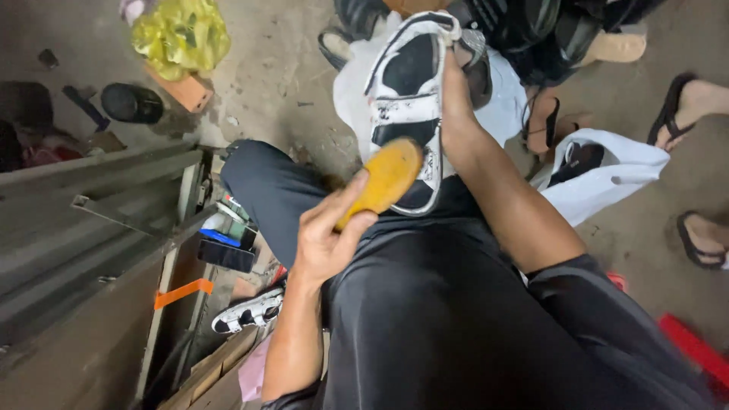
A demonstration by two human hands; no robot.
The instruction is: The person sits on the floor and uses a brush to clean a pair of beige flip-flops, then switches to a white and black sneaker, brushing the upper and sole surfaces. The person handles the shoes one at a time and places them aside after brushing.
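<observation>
Black trousers (456,304) sit under the left hand (326,243) pinching a yellow brush (383,178), the right hand (456,99) gripping a white sandal (414,99) that might slip off the knee.

stained concrete floor (281,68), dim light

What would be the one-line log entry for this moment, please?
left hand: holds yellow brush | right hand: holds white sandal | brush on sandal sole
</observation>
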